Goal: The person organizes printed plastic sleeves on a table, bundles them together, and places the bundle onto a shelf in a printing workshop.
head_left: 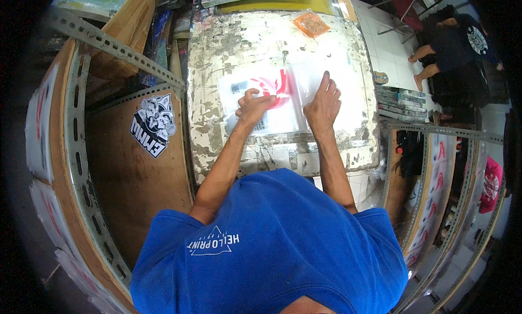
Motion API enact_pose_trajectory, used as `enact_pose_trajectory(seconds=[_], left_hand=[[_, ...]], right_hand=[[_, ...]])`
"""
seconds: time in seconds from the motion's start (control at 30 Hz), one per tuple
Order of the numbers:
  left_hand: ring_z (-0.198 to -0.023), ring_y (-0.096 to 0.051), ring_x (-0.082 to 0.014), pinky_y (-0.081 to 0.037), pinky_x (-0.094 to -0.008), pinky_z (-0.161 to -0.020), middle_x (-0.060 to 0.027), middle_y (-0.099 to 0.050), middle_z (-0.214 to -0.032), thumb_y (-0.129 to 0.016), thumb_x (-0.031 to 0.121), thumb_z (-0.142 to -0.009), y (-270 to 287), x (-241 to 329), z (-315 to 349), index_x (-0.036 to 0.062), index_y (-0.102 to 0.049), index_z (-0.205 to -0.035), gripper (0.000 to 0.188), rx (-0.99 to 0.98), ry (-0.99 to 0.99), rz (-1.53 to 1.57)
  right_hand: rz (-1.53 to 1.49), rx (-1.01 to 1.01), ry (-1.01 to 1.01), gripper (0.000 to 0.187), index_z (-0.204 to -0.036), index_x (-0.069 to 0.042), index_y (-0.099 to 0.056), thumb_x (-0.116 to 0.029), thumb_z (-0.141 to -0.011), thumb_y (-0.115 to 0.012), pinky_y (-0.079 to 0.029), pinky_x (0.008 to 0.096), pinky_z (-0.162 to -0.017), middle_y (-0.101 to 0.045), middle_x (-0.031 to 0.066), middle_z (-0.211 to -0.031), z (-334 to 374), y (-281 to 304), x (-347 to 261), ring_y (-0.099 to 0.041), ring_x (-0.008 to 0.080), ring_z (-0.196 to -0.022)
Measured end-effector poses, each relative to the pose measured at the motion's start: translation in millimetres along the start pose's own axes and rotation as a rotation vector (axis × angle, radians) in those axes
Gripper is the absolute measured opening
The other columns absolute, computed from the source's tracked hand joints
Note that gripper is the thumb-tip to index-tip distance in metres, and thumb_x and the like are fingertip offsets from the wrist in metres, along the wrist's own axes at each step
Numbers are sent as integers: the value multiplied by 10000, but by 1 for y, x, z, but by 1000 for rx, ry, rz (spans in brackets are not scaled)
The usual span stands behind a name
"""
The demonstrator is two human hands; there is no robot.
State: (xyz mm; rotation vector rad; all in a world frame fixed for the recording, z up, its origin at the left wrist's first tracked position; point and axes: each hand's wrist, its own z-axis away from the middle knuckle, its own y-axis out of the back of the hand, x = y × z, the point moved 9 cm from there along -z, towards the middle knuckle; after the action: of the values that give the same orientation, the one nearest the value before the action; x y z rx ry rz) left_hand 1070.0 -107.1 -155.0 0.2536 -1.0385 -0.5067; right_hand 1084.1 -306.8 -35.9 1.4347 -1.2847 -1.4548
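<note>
A clear plastic sleeve (262,125) with a red and white print lies flat on the worn, paint-marked table. My left hand (254,106) rests on its printed part, the fingers bent and the thumb apart from them, pointing right. To the right, a see-through strip of plastic (300,94) adjoins the print. My right hand (324,104) lies over the white sheet or plastic (348,91) beside that strip, its index finger stretched forward and the thumb near the strip. Glare washes out the edges there.
A small orange-edged packet (311,23) lies at the table's far side, before a yellow-green framed panel (283,4). Metal-framed racks (81,123) stand close on the left, with more shelving (429,189) on the right. Another person (462,47) sits at the far right.
</note>
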Motion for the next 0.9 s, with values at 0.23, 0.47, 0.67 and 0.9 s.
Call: enact_pose_trajectory(seconds=[0.23,0.47,0.67,0.9], left_hand=[[-1320,-230,-261,-181,-487,-1042,-18,-365,-1398,-787,400,-715,-3,-1,-2,277,-742,-1103,410,72,-55,-108],[-1321,-247,-272,-227,-498,-1037,-21,-368,-1392,-839,302,-649,-3,4,2,331,-730,-1099,464,61,-123,-268],[-1287,-350,-312,-259,-520,-1039,-80,-432,-1357,-851,321,-623,14,18,10,256,-701,-1162,563,116,-345,-267],[-1284,-383,-338,-246,-507,-1087,-126,-468,-1375,-878,396,-580,72,35,-29,120,-579,-1318,843,389,-616,-563]], right_hand=[[-55,24,650,546,-1230,-118,-597,-9,-695,-608,-378,461,-977,-534,143,-1262,33,-21,-70,-461,327,-1237],[340,-158,491,434,-1128,84,-613,-144,-759,-619,-313,494,-1036,-562,233,-1214,27,-80,-41,-455,342,-1235],[300,-315,477,702,-1264,57,-528,-298,-688,-717,-266,520,-1076,-520,264,-1267,27,-77,-39,-433,418,-1238],[315,-442,541,1228,-1450,-84,-378,-575,-441,-877,-146,597,-1128,-347,329,-1445,55,-68,-50,-291,566,-1334]])
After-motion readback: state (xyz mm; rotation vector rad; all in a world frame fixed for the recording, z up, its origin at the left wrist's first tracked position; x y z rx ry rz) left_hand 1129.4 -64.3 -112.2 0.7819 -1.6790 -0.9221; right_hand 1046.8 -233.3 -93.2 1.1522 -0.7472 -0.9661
